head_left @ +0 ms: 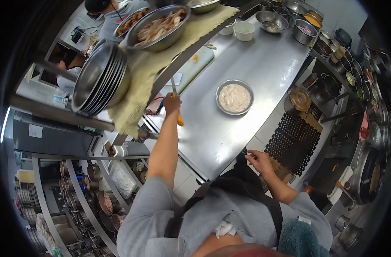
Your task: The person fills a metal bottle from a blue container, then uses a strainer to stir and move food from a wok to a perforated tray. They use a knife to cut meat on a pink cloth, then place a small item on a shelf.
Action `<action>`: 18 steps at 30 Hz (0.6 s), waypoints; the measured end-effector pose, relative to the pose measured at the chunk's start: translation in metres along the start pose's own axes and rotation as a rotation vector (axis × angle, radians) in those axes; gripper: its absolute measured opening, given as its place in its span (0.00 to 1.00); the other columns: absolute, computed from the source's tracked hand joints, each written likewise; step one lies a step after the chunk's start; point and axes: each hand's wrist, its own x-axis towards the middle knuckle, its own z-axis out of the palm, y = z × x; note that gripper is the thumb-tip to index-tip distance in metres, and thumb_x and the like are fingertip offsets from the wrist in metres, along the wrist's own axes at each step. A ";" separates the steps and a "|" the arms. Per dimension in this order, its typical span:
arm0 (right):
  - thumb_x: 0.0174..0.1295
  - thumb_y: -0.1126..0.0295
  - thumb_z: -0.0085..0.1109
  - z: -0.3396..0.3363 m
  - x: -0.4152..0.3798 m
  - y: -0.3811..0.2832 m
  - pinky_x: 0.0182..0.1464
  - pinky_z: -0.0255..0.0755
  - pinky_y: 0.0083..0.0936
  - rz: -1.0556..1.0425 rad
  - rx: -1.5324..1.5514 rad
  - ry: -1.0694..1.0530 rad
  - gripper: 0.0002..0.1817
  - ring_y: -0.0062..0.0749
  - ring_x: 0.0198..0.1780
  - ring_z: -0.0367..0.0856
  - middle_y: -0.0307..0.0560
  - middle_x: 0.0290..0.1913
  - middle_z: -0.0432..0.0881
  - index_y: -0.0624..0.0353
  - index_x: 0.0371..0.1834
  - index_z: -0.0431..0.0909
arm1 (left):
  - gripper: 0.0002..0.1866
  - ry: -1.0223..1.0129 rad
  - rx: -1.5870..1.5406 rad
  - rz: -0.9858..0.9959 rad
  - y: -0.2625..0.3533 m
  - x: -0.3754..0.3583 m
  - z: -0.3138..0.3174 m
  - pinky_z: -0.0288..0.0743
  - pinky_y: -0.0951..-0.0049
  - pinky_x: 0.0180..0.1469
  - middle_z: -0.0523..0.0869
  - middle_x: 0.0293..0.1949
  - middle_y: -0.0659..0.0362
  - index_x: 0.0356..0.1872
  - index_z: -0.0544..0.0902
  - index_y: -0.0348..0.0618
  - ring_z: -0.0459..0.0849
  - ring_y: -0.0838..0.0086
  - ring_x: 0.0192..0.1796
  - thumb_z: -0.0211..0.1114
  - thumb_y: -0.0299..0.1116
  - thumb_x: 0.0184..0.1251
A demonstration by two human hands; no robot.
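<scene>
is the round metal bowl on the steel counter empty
No, the bowl on the counter is filled nearly to its rim with a pale, creamy mixture.

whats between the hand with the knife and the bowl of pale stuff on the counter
Nothing in the head view: only bare steel counter lies between the left hand, holding the knife, and the bowl.

No legible text, label, brand, number or sign found in this view; a white paper sheet (35, 130) fixed to the dark cabinet front (54, 139) at left carries no readable marks (too small and blurred to make out); containers (332, 47) along the far shelf show no readable labels.
</scene>
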 end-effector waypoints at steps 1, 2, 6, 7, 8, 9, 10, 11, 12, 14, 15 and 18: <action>0.58 0.64 0.63 -0.012 0.003 0.008 0.30 0.74 0.23 0.009 -0.025 0.049 0.19 0.26 0.24 0.80 0.47 0.28 0.83 0.67 0.48 0.79 | 0.12 0.093 0.381 0.134 -0.028 0.050 0.014 0.78 0.64 0.30 0.85 0.29 0.48 0.37 0.81 0.38 0.86 0.64 0.28 0.59 0.33 0.54; 0.59 0.65 0.63 -0.023 0.006 0.014 0.28 0.72 0.22 0.018 -0.052 0.097 0.18 0.23 0.24 0.79 0.44 0.26 0.82 0.68 0.48 0.79 | 0.13 0.180 0.554 0.333 -0.008 0.050 0.014 0.77 0.58 0.41 0.85 0.33 0.44 0.36 0.82 0.38 0.85 0.54 0.38 0.57 0.34 0.53; 0.58 0.64 0.63 -0.060 0.010 0.038 0.28 0.72 0.23 0.137 -0.039 0.223 0.19 0.23 0.24 0.79 0.45 0.25 0.81 0.68 0.46 0.80 | 0.14 0.122 0.666 0.175 0.007 0.086 0.026 0.74 0.56 0.50 0.84 0.37 0.45 0.41 0.82 0.39 0.82 0.50 0.44 0.56 0.31 0.55; 0.58 0.64 0.63 -0.066 0.009 0.045 0.28 0.72 0.23 0.146 -0.035 0.225 0.19 0.23 0.24 0.79 0.45 0.25 0.81 0.68 0.46 0.80 | 0.14 0.142 0.719 0.269 0.004 0.091 0.027 0.74 0.56 0.51 0.83 0.40 0.46 0.43 0.81 0.40 0.81 0.50 0.46 0.56 0.30 0.56; 0.58 0.65 0.63 -0.073 0.007 0.046 0.29 0.73 0.23 0.142 -0.073 0.270 0.18 0.24 0.24 0.79 0.45 0.25 0.81 0.68 0.46 0.80 | 0.14 0.160 0.769 0.364 0.000 0.098 0.028 0.74 0.57 0.52 0.83 0.42 0.47 0.45 0.81 0.42 0.80 0.51 0.48 0.55 0.29 0.57; 0.58 0.65 0.63 -0.080 0.006 0.049 0.29 0.73 0.22 0.138 -0.112 0.314 0.17 0.24 0.23 0.78 0.45 0.25 0.81 0.68 0.45 0.80 | 0.14 0.152 0.772 0.365 -0.009 0.110 0.029 0.74 0.57 0.52 0.83 0.42 0.47 0.45 0.81 0.42 0.80 0.51 0.48 0.55 0.29 0.57; 0.57 0.67 0.63 -0.085 0.004 0.057 0.30 0.73 0.22 0.186 -0.157 0.317 0.17 0.25 0.24 0.79 0.46 0.25 0.82 0.68 0.45 0.80 | 0.15 0.203 0.791 0.433 -0.018 0.121 0.029 0.73 0.57 0.52 0.81 0.45 0.47 0.46 0.80 0.43 0.79 0.52 0.50 0.55 0.29 0.58; 0.57 0.67 0.63 -0.089 0.001 0.069 0.30 0.73 0.22 0.192 -0.153 0.317 0.17 0.25 0.24 0.79 0.46 0.25 0.82 0.68 0.45 0.80 | 0.15 0.256 0.809 0.501 -0.027 0.132 0.029 0.73 0.58 0.53 0.80 0.48 0.48 0.47 0.80 0.45 0.78 0.52 0.52 0.55 0.29 0.58; 0.58 0.67 0.63 -0.091 0.000 0.083 0.31 0.73 0.23 0.228 -0.134 0.331 0.16 0.25 0.25 0.79 0.46 0.26 0.82 0.68 0.45 0.80 | 0.15 0.236 0.880 0.560 -0.028 0.137 0.027 0.73 0.58 0.54 0.78 0.51 0.50 0.48 0.80 0.46 0.77 0.53 0.53 0.55 0.28 0.59; 0.58 0.67 0.63 -0.094 -0.001 0.104 0.31 0.73 0.23 0.269 -0.112 0.341 0.16 0.25 0.25 0.79 0.46 0.26 0.82 0.68 0.45 0.80 | 0.16 0.219 0.920 0.533 -0.025 0.144 0.026 0.72 0.57 0.54 0.79 0.50 0.50 0.48 0.80 0.46 0.78 0.54 0.53 0.56 0.29 0.58; 0.57 0.63 0.63 -0.096 -0.002 0.112 0.33 0.74 0.27 0.283 -0.134 0.381 0.17 0.32 0.27 0.81 0.51 0.27 0.82 0.67 0.42 0.81 | 0.16 0.202 0.954 0.509 -0.020 0.147 0.027 0.72 0.57 0.54 0.79 0.50 0.51 0.48 0.80 0.46 0.78 0.54 0.53 0.57 0.30 0.57; 0.56 0.60 0.62 -0.103 -0.004 0.124 0.35 0.74 0.31 0.321 -0.151 0.452 0.18 0.40 0.28 0.83 0.55 0.28 0.83 0.66 0.40 0.82 | 0.17 0.185 0.981 0.441 0.011 0.142 0.040 0.72 0.55 0.54 0.79 0.49 0.53 0.48 0.81 0.47 0.78 0.54 0.52 0.58 0.32 0.56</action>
